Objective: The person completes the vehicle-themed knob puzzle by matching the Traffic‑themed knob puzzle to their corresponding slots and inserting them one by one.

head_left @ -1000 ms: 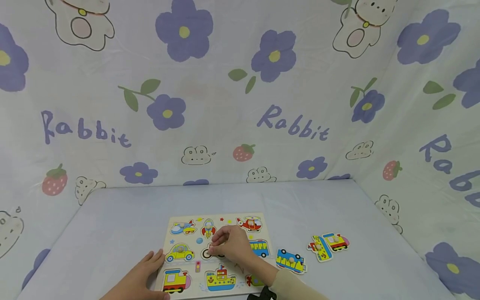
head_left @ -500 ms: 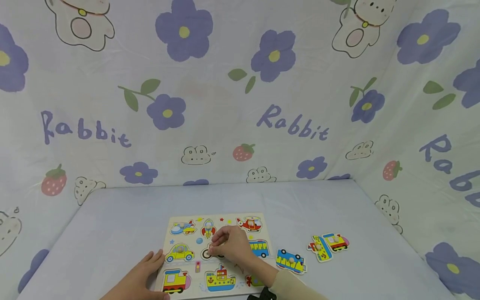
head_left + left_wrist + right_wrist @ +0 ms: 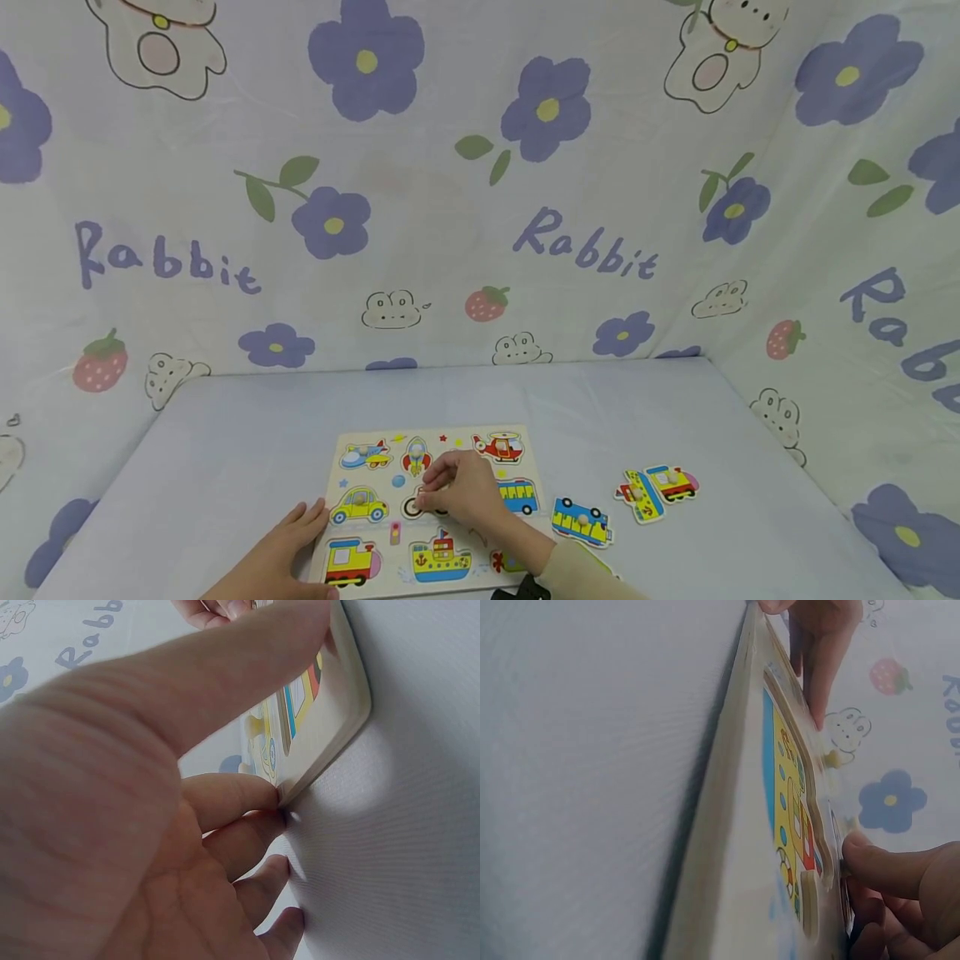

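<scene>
A wooden peg puzzle board (image 3: pixel 390 583) lies on the table with vehicle pictures in three rows. My right hand (image 3: pixel 468 493) is over its middle row, thumb and fingers pinching at a puzzle piece with dark wheels (image 3: pixel 411 507), most of which the hand hides. In the right wrist view the thumb (image 3: pixel 889 866) meets the fingers low over the board. My left hand (image 3: pixel 281 554) rests at the board's left edge. Its extended fingers (image 3: pixel 232 799) touch the side, while the thumb (image 3: pixel 247 656) lies across the near left corner.
Airplane (image 3: pixel 366 455), rocket (image 3: pixel 417 457) and yellow car (image 3: pixel 361 505) pieces sit in the board. To its right lie loose bus (image 3: pixel 582 522), ship (image 3: pixel 641 496) and train (image 3: pixel 672 484) pieces. Another piece's green edge (image 3: pixel 596 558) shows beside the right sleeve. Patterned cloth walls stand behind.
Both hands hold their places on the board. The head view has shifted slightly, and the sleeve has drawn back a little, uncovering the green edge of a loose piece.
</scene>
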Motion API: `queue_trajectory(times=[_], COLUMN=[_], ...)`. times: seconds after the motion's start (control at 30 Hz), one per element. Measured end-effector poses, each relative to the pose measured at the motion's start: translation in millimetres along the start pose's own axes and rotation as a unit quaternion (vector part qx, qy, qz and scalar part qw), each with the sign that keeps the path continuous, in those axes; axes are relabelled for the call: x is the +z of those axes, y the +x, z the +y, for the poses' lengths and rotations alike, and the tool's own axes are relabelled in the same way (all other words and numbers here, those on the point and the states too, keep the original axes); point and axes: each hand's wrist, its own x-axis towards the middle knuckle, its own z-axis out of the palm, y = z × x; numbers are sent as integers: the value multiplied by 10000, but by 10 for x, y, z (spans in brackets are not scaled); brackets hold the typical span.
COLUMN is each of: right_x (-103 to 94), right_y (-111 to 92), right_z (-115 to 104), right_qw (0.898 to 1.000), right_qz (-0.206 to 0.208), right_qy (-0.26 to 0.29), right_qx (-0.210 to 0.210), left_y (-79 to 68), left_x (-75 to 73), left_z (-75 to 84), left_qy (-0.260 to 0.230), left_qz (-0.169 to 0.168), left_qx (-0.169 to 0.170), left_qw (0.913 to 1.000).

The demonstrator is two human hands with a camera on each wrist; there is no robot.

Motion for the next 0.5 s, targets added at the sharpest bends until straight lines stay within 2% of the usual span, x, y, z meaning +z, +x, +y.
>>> queue_trajectory(times=[0.17, 0.27, 0.37, 0.5], right_x=[-23, -184, -522, -1116], right_y=[-43, -85, -108, -122], right_z=[-13, -39, -71, -29], right_qw=[9997, 9976, 9903, 9760], right_qz=[-180, -581, -1169, -1760], right_qy=[172, 214, 11, -185], right_qx=[-85, -307, -749, -1271], left_y=[-33, -42, -49, -51], left_x=[-8, -5, -9, -17], left_z=[-20, -19, -10, 20], left_qy=[-29, -31, -82, -45], left_qz=[-67, -39, -5, 69], left_qx=[65, -83, -140, -49], left_qw=[10000, 10000, 9999, 10000])
